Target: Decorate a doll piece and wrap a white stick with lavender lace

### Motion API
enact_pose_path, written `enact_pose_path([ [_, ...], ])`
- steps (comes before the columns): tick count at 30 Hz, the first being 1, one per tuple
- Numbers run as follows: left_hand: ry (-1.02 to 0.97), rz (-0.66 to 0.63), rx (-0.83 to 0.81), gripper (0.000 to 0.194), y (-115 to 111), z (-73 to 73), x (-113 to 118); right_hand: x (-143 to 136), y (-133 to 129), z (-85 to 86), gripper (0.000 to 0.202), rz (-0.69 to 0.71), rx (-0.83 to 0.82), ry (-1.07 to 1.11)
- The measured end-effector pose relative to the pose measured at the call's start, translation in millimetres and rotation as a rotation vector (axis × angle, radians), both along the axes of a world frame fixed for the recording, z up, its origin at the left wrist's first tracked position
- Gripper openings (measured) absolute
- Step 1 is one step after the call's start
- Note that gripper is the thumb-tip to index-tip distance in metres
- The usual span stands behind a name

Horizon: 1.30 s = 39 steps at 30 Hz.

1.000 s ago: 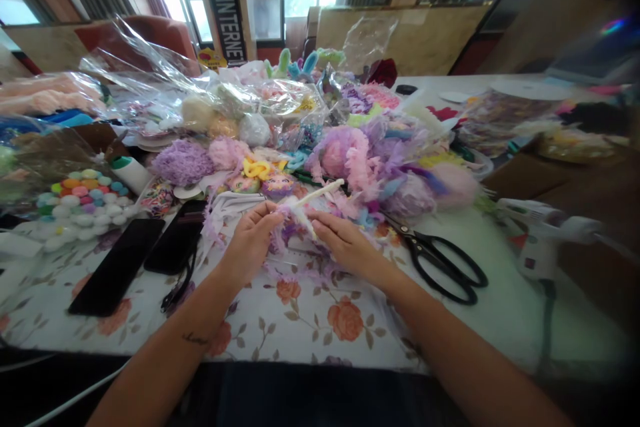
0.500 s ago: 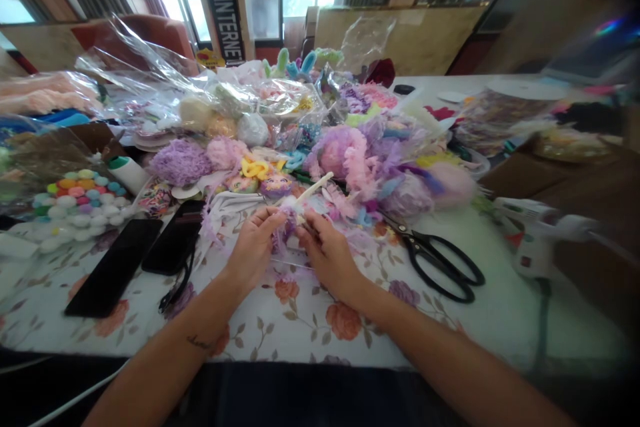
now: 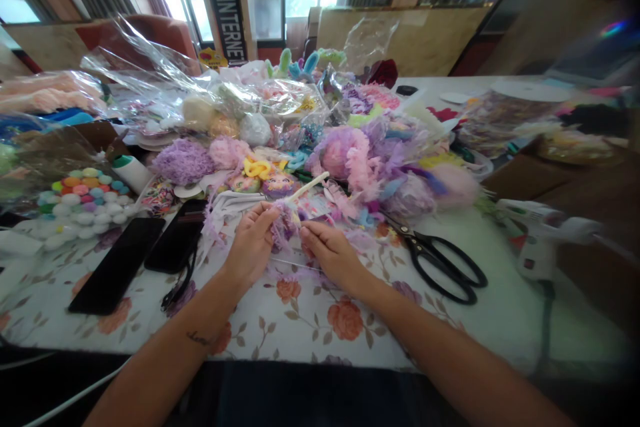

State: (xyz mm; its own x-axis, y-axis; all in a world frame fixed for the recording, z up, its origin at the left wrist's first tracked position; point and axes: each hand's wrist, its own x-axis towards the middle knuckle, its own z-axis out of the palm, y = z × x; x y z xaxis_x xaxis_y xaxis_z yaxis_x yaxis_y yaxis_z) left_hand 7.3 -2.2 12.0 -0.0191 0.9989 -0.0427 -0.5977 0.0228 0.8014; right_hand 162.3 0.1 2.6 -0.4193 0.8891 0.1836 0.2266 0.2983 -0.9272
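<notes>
A small bunch of fluffy purple yarn [image 3: 285, 225] is pinched in my left hand [image 3: 251, 240], its fingers curled closed. From the top of the bunch a thin cream stick [image 3: 311, 187] slants up to the right. My right hand [image 3: 333, 253] is closed in a pinch at the right edge of the yarn, and purple strands show by its fingertips. The exact grip there is partly hidden. Just below the hands, a thin pale line [image 3: 293, 262] crosses the floral tablecloth [image 3: 300, 320].
Black-handled scissors [image 3: 443, 267] lie to the right, with a white glue gun [image 3: 537, 240] beyond. Two black phones [image 3: 117, 265] rest at left, near a bag of colourful pompoms [image 3: 83, 207]. Behind the hands are heaped yarn balls [image 3: 183, 161], plastic bags [image 3: 150, 80] and small painted faces [image 3: 277, 183].
My right hand has drawn slightly down and away from the yarn's top, its fingers now at the side. The cream stick has tilted a little lower. My left hand keeps its hold.
</notes>
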Motion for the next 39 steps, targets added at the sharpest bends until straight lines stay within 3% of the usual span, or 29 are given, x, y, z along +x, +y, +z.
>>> enact_pose_path([
  [7,-0.02,0.009,0.002,0.015,0,3.6,-1,2,2,1.2,0.037,0.068,-0.077,-0.042],
  [10,-0.015,0.059,-0.001,0.015,3,3.5,-3,4,1,0.2,0.027,-0.006,0.077,-0.151],
  [19,0.041,0.171,-0.017,0.018,4,-0.8,-2,4,0,-13.7,0.037,-0.221,0.581,-0.424],
  [23,0.109,0.207,-0.038,0.019,2,-2.0,0,7,0,-12.3,0.04,-0.181,0.8,-0.645],
  [26,0.212,0.254,-0.041,0.018,1,-3.0,-1,11,-1,-8.8,0.044,-0.116,0.877,-0.667],
  [32,0.395,0.364,0.034,0.019,-2,-1.4,-1,12,-2,-2.8,0.033,-0.18,0.696,-0.483],
  [39,0.363,0.331,0.017,0.018,4,-8.2,-8,12,8,5.3,0.028,-0.095,0.109,-0.046],
])
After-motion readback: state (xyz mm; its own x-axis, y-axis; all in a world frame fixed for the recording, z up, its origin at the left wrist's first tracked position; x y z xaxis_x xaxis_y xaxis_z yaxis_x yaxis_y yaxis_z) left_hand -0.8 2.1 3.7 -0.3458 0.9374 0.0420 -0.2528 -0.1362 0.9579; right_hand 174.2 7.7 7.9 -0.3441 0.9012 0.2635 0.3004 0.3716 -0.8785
